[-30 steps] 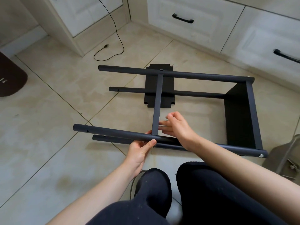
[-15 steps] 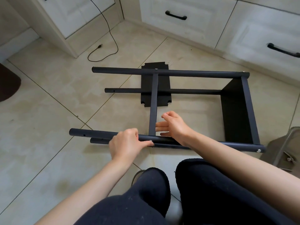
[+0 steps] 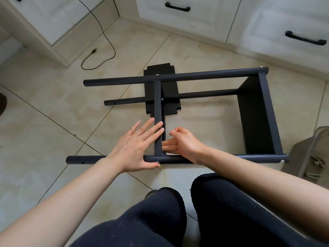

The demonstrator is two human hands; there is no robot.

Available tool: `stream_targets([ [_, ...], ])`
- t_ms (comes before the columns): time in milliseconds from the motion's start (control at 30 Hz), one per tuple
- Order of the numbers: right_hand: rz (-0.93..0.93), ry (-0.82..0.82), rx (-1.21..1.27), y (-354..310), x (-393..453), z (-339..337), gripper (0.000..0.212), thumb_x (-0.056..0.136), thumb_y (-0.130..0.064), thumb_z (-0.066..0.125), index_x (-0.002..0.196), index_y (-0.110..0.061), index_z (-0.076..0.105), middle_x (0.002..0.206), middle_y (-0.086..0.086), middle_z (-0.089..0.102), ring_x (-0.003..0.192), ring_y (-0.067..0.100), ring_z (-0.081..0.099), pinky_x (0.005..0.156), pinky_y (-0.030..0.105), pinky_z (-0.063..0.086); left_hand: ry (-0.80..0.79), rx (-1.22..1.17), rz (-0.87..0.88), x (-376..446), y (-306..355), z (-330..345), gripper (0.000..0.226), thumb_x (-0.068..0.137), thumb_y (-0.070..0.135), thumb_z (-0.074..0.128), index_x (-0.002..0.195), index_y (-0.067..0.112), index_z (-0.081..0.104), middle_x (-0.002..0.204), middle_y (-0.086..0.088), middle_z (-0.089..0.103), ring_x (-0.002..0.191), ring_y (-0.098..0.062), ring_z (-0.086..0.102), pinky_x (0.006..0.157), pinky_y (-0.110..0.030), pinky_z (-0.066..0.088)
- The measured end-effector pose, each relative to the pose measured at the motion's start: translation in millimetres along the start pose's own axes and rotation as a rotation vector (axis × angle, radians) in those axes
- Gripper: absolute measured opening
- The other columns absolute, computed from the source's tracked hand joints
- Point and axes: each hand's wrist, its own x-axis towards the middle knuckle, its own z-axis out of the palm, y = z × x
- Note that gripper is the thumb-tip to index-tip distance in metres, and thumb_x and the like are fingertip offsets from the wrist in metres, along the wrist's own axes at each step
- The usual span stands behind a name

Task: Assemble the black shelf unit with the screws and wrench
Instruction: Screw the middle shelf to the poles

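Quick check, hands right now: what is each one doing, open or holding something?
Left hand: open, straight fingers laid against the crossbar.
Right hand: fingers by the crossbar's lower end; grip cannot be told.

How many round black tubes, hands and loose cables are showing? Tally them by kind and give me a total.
Round tubes: 3
Hands: 2
Cable: 1
Total: 6

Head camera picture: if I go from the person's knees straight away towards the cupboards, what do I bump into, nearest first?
Near black pole → hands on the short crossbar: left hand, right hand → thin pole → flat black panel on the floor → white drawer with black handle.
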Motion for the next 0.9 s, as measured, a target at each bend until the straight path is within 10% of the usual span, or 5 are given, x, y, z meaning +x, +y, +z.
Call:
stream_targets([
  [367,0.077,-0.148,-0.056,-10,17,-24,0.020,0.106,-0.020,0.040,0.093,-0.007,0.049,0.071,0.009,0.064,0.063,0.019,0.062,0.080,0.043,0.057,0.126,-0.205,0.031,-2,0,14,0.098,0.087,0.071,0.054,0.161,0.019,0.016,0.169,0.005,0.009,0.156,-0.017,0.003,0.126,-0.044,0.015],
  [667,0.103,-0.378,-0.483,5,47,-32,0.010,0.096,-0.018,0.064,0.089,-0.011,0.067,0.074,-0.003,0.068,0.067,0.005,0.064,0.067,0.019,0.054,0.209,-0.240,0.076,2,-4,23,0.094,0.086,0.068,0.059,0.157,0.015,0.032,0.167,0.000,0.021,0.156,-0.023,0.014,0.124,-0.049,0.019],
  [900,0.187,-0.513,-0.371,10,53,-24,0.032,0.094,-0.006,0.063,0.065,-0.018,0.071,0.061,-0.003,0.064,0.055,0.005,0.057,0.056,0.016,0.048,0.197,-0.289,0.079,2,-5,23,0.091,0.086,0.066,0.061,0.156,0.016,0.034,0.167,-0.001,0.021,0.156,-0.024,0.013,0.124,-0.048,0.021],
])
